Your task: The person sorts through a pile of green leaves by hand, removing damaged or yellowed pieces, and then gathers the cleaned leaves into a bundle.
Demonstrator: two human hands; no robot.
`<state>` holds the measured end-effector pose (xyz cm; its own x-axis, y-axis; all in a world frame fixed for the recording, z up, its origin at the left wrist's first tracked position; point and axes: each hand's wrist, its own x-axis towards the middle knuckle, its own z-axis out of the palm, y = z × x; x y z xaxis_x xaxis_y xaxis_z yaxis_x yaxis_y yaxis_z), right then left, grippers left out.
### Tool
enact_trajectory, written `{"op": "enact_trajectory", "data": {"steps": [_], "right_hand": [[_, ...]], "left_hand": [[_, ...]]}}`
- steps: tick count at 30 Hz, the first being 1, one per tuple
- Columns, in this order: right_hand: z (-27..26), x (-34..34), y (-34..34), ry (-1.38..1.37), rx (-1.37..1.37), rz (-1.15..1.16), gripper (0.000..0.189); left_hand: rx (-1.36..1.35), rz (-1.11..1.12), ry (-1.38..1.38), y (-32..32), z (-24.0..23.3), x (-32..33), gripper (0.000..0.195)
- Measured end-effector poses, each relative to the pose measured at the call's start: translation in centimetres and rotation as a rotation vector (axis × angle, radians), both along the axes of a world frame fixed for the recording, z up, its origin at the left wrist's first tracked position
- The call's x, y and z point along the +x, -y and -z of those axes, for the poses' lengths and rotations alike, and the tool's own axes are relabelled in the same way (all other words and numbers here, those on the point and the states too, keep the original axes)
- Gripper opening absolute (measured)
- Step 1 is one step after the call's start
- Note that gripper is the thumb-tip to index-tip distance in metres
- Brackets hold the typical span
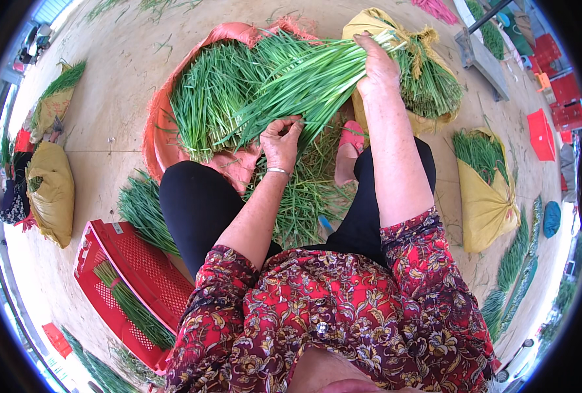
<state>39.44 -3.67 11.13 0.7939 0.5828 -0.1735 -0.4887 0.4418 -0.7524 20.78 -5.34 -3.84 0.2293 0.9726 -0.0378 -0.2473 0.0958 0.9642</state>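
Note:
My right hand (pixel 380 66) grips a large bunch of garlic chives (pixel 315 83) near its pale stem ends. The green leaves fan out to the left and downward. My left hand (pixel 280 145) has thumb and forefinger pinched together at the lower edge of these leaves; the exact strands between them are hard to make out. Under and beyond the bunch, more chives (pixel 207 98) lie heaped in an orange-red woven sack (pixel 160 127) with its mouth spread wide. Loose leaf trimmings (pixel 305 211) cover the floor between my legs.
At upper right, a yellow sack (pixel 369 22) holds packed chives beside a metal-framed stand (pixel 482 64). Another yellow sack (pixel 487 206) lies right. To my left are a red perforated crate (pixel 138 265) with a tied chive bundle (pixel 133 304), and a full yellow sack (pixel 50 196) near another person (pixel 13 201).

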Motion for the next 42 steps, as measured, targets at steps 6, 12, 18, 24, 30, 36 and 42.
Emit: {"op": "enact_trajectory", "data": {"steps": [6,12,18,24,30,36,42], "right_hand": [[0.1,0.5,-0.1,-0.013,-0.009,0.005,0.038],[-0.1,0.7,0.0,-0.01,-0.023,0.028,0.042],[-0.4,0.2,-0.1,-0.034,0.02,0.038,0.031],[-0.4,-0.8,0.1,0.022,-0.013,0.009,0.036],[-0.3,-2.7,-0.1,0.033,0.002,-0.041,0.029],[-0.4,-2.9,0.2,0.028,0.007,-0.072,0.028],[-1.4,4.5,2.9,-0.038,0.057,0.023,0.029]], "left_hand": [[-0.08,0.055,0.122,0.0,-0.3,-0.3,0.003],[-0.341,0.164,0.209,-0.2,-1.8,-1.2,0.003],[-0.376,0.134,0.131,-0.5,-1.9,-1.2,0.006],[-0.402,0.051,0.108,-0.5,-2.7,-0.7,0.012],[-0.609,0.028,0.223,-0.4,-2.8,-0.2,0.013],[-0.663,0.112,0.16,-0.8,-1.0,-0.4,0.014],[-0.019,0.166,-0.598,-0.7,8.0,-2.6,0.007]]}}
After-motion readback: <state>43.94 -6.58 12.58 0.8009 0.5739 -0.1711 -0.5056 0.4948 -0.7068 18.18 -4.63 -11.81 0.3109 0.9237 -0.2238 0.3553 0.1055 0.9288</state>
